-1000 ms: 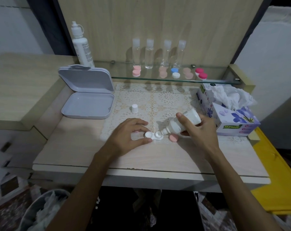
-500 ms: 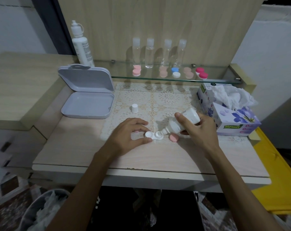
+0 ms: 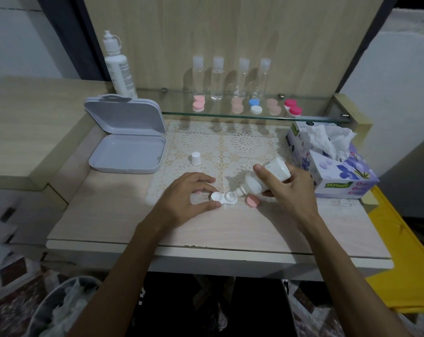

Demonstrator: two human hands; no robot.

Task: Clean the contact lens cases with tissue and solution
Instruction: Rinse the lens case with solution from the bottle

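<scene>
A white contact lens case (image 3: 223,198) lies open on the lace mat (image 3: 230,147) near the table's front. My left hand (image 3: 185,197) pinches its left well between thumb and fingers. My right hand (image 3: 288,188) grips a small white solution bottle (image 3: 264,178), tilted nozzle-down over the case's right well. A pink lid (image 3: 252,201) lies just right of the case. The bottle's white cap (image 3: 196,158) stands on the mat behind my left hand. A tissue box (image 3: 327,161) with tissue sticking out sits at the right.
An open grey box (image 3: 128,152) lies at the left. A glass shelf (image 3: 322,117) at the back carries several lens cases, several clear small bottles and a large white solution bottle (image 3: 118,66). A bin with crumpled tissue (image 3: 57,310) stands below the table's front left.
Barely anything has moved: the bottle stays tilted over the right well, and my left hand keeps its hold on the case.
</scene>
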